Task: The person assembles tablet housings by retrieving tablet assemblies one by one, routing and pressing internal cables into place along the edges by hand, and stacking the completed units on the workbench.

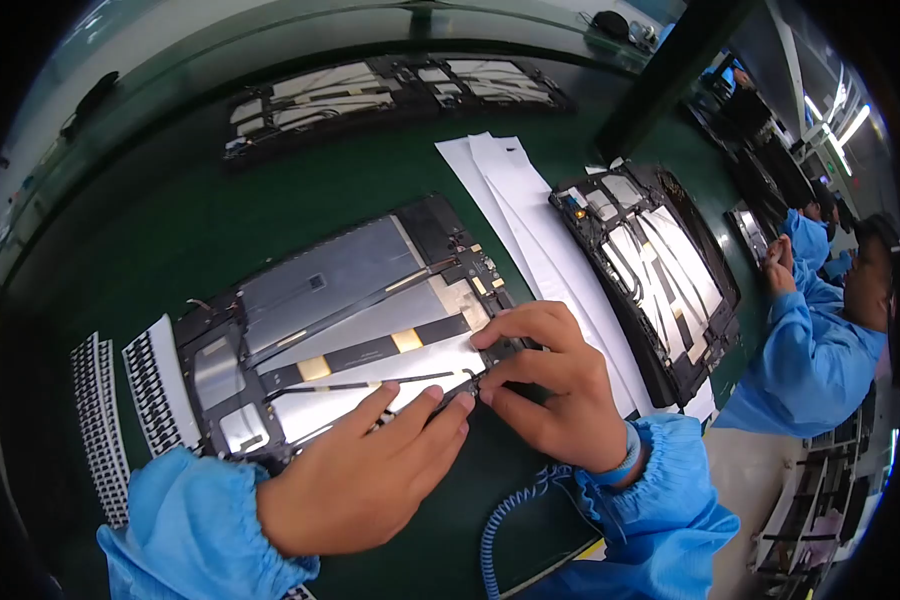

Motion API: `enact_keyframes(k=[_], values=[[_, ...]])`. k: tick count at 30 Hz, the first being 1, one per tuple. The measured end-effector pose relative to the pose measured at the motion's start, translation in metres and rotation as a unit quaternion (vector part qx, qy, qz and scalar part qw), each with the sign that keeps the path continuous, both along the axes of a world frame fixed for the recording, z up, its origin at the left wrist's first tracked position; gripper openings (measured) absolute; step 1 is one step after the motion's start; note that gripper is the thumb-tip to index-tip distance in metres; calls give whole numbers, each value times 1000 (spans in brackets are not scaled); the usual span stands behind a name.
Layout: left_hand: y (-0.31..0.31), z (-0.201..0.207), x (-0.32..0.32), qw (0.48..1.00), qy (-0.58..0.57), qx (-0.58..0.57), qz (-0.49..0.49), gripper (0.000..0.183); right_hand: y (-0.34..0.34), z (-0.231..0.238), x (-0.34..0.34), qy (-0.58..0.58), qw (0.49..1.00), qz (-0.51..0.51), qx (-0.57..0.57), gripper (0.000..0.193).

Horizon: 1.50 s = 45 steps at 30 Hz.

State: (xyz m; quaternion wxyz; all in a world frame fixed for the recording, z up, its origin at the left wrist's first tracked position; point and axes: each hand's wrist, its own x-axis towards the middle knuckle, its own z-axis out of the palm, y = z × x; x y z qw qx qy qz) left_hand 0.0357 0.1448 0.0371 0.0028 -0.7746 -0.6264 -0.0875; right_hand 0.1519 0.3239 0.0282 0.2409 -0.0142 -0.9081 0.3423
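Standing at this station, I'd say the left hand (pixel 370 470) is working as a brace: fingers stretched out, laid along the near edge of the opened-up tablet-like device (pixel 355 320), probably so it doesn't slide. The right hand (pixel 560 385) has its fingers bent and tips bunched at the right end, near corner; can't tell if they're pinching a tiny part or just pressing. The device lies tilted on the green tabletop (pixel 150 270), innards up, which I guess keeps the ribbon cables reachable. White strips with black pieces (pixel 155 390) sit just beside its left end, handy for the left hand imo. Paper sheets (pixel 510 200) lie between it and a second opened device (pixel 660 280), maybe as padding. Blue coiled cord (pixel 490 540) hangs near the right cuff.
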Motion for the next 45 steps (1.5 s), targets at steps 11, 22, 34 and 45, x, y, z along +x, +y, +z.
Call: enact_keyframes(k=[11,22,34,45], values=[[-109,5,10,880,-223,66,414,74,30,-34,5,35,989,-142,-16,27],[-125,12,29,855,-117,327,386,66,1,-4,-27,99,962,-144,-208,30],[-279,126,1,596,97,619,502,46,-219,190,-268,208,917,208,-269,38],[-297,101,-45,490,169,573,635,42,-339,162,-406,266,904,182,-282,27]])
